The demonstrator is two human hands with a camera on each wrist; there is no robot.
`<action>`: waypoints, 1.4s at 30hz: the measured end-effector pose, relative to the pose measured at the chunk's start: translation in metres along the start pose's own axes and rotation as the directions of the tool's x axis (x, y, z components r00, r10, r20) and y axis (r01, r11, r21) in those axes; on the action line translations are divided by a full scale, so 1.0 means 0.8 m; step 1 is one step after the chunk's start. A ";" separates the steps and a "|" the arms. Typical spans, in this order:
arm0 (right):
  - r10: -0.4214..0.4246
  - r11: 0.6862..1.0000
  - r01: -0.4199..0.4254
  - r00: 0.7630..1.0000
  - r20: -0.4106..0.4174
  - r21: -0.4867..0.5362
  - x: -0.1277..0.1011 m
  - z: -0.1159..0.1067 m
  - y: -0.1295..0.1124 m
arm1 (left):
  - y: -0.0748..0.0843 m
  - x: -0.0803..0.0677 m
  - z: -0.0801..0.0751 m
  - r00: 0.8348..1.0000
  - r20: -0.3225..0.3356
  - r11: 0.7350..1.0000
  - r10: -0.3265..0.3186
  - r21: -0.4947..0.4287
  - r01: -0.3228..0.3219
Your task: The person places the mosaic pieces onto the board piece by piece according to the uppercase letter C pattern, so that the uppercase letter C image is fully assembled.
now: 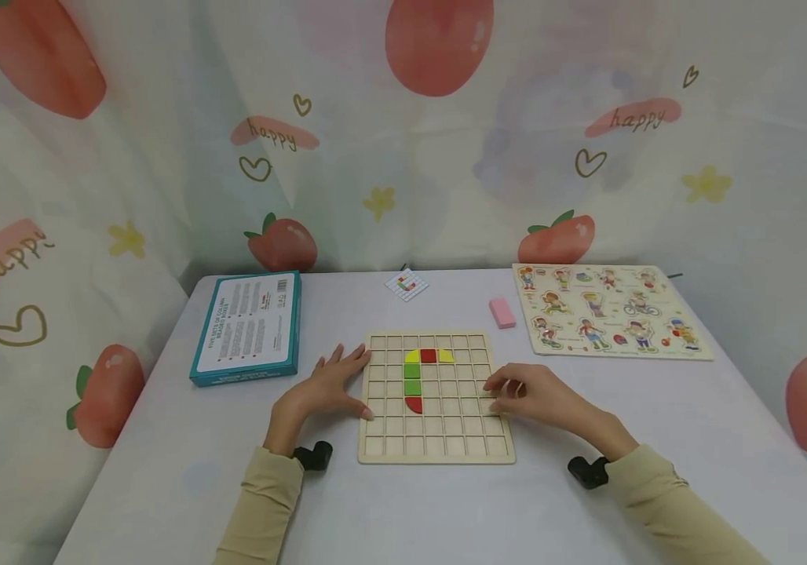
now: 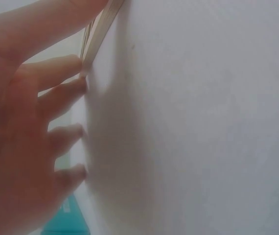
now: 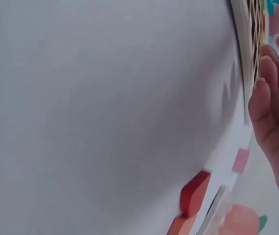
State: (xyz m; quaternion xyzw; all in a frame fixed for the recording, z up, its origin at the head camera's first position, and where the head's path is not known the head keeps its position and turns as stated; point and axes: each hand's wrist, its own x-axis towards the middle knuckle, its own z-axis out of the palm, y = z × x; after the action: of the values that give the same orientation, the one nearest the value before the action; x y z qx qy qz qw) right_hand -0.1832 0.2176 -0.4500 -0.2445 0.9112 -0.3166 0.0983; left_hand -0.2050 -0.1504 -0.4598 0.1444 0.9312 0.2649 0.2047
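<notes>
Currently I steady the wooden grid board [image 1: 436, 439], both hands flat and holding nothing.
Left hand [image 1: 329, 386] rests at its left edge, right hand [image 1: 527, 392] at the right (coloured tiles [image 1: 419, 377] partly laid); next I judge another tile must be fetched.

Print on the teal box [image 1: 248, 327] and the small card [image 1: 407, 284], too small to read.

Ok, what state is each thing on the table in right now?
Wooden grid board: flat on the table, mostly unfilled, six coloured pieces forming a hook shape.
Left hand: open, fingers straight against the board's left edge.
Right hand: resting on the board's right edge; grip unclear.
Teal box: closed, lying flat.
Pink block: lying loose.
Picture puzzle: flat, pieces seated.
Pattern card: lying flat.
</notes>
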 end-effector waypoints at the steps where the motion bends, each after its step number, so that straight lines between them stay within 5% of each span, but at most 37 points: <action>1: 0.004 1.000 -0.004 1.000 -0.006 0.001 -0.004 -0.002 0.004 | 0.000 0.000 0.000 1.000 0.000 1.000 0.001 0.000 -0.001; 24: 0.228 0.974 -0.228 0.974 0.008 0.010 -0.068 -0.064 0.076 | 0.000 0.001 0.002 1.000 -0.001 1.000 -0.003 0.018 0.003; 36: 0.317 0.948 -0.317 0.948 0.004 -0.033 -0.073 -0.063 0.084 | -0.001 0.000 0.003 1.000 -0.013 1.000 0.007 0.005 -0.007; 42: 0.297 0.954 -0.297 0.955 -0.012 -0.043 -0.072 -0.063 0.084 | 0.001 -0.002 0.000 1.000 -0.014 1.000 0.019 -0.003 -0.019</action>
State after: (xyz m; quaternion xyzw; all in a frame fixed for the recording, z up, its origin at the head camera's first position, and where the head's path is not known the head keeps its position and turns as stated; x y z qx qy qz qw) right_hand -0.1763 0.3189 -0.4512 -0.1063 0.9446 -0.2788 0.1370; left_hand -0.2031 -0.1505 -0.4590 0.1512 0.9307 0.2692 0.1960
